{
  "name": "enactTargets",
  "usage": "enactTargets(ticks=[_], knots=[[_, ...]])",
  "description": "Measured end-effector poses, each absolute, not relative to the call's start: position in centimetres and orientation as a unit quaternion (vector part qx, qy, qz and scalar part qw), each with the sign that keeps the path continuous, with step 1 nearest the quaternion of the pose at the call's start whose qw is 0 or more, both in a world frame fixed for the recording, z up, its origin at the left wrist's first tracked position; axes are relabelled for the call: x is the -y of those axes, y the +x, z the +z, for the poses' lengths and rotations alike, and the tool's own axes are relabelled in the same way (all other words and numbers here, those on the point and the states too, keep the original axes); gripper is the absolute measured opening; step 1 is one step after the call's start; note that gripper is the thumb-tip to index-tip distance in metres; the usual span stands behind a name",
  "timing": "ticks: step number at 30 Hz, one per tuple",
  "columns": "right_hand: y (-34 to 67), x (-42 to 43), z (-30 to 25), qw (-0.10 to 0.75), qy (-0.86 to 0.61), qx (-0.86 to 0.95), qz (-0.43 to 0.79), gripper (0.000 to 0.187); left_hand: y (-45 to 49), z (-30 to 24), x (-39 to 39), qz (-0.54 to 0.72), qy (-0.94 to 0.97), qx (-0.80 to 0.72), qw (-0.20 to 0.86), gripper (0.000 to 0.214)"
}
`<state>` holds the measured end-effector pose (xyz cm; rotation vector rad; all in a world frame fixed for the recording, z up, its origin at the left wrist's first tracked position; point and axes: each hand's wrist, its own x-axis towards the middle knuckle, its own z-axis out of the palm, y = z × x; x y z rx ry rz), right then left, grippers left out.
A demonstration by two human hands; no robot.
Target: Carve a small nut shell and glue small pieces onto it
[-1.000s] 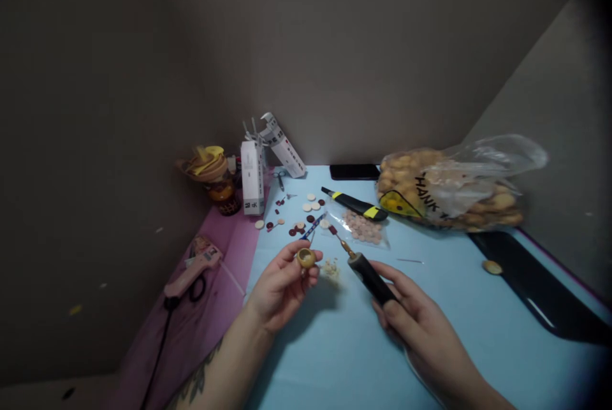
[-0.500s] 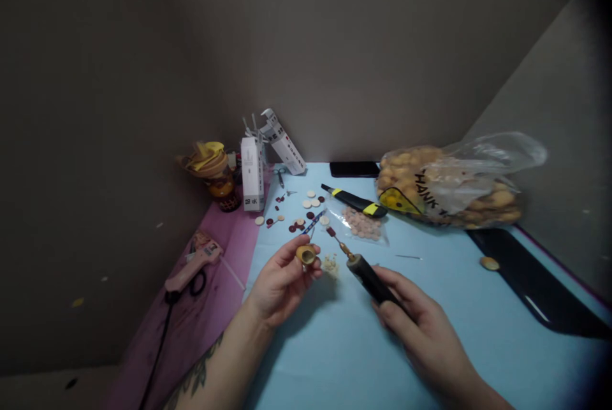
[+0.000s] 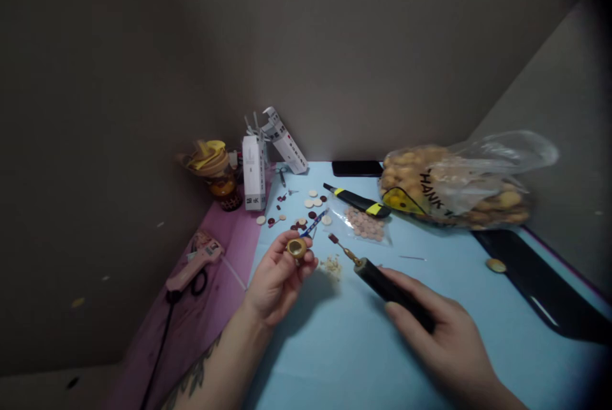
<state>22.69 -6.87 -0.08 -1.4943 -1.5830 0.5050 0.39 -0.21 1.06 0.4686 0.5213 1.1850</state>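
Note:
My left hand [image 3: 277,289] pinches a small hollow tan nut shell [image 3: 297,248] between thumb and fingers, its round opening turned up toward me. In my right hand [image 3: 449,330] is a black pen-shaped rotary tool [image 3: 392,292]. A brass collar joins it to a reddish-brown grinding tip [image 3: 333,239], which points up and left, apart from the shell. Pale crumbs [image 3: 332,264] lie on the blue table cover [image 3: 354,346] between my hands. Just beyond the shell is a blue patterned stick [image 3: 315,222], with several white and dark red discs [image 3: 313,203] scattered around it.
A utility knife [image 3: 358,201] lies by a clear bag of small pinkish pieces [image 3: 367,225]. Behind are a phone [image 3: 357,168] and a plastic bag of nuts [image 3: 449,190]. A cut shell piece [image 3: 496,265] sits right, a pink glue gun [image 3: 195,266] left, near white boxes [image 3: 254,174].
My left hand has tilted the shell and drawn it slightly left. My right hand has shifted right with the rotary tool, widening the gap between tip and shell.

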Motion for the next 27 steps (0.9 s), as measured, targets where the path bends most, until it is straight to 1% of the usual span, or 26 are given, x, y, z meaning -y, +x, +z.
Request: enactTargets(ticks=[5,10,13,16,18,20,22,25,27], knots=[[22.5,7.0,0.1,0.437,-0.596,0.638,0.217,0.032,0.1,0.9,0.4,0.536,0.217,-0.219,0.786,0.033],[22.6,6.5,-0.3,0.432,-0.601,0.633,0.226,0.032,0.3,1.1,0.2,0.527,0.225,-0.229,0.787,0.035],[23.8,5.4,-0.1,0.434,-0.652,0.587,0.205,0.035,0.2,1.0,-0.5,0.557,0.206,-0.268,0.759,0.038],[26.2,4.3,0.5,0.429,-0.716,0.524,0.169,0.044,-0.4,0.6,-1.4,0.580,0.185,-0.294,0.737,0.037],[28.2,4.2,0.4,0.373,-0.719,0.560,0.177,0.045,-0.7,0.3,-1.8,0.581,0.174,-0.298,0.737,0.029],[29.9,4.7,-0.3,0.300,-0.693,0.625,0.200,0.041,-0.8,0.2,-1.9,0.573,0.162,-0.296,0.747,0.022],[31.1,5.4,-1.5,0.246,-0.682,0.659,0.200,0.037,-0.7,0.2,-1.8,0.558,0.156,-0.284,0.764,0.026],[30.7,6.2,-2.5,0.197,-0.691,0.679,0.151,0.032,-0.3,0.4,-1.3,0.540,0.168,-0.254,0.785,0.032],[28.5,6.3,-1.7,0.198,-0.691,0.690,0.086,0.030,0.0,0.6,-1.0,0.535,0.179,-0.229,0.793,0.033]])
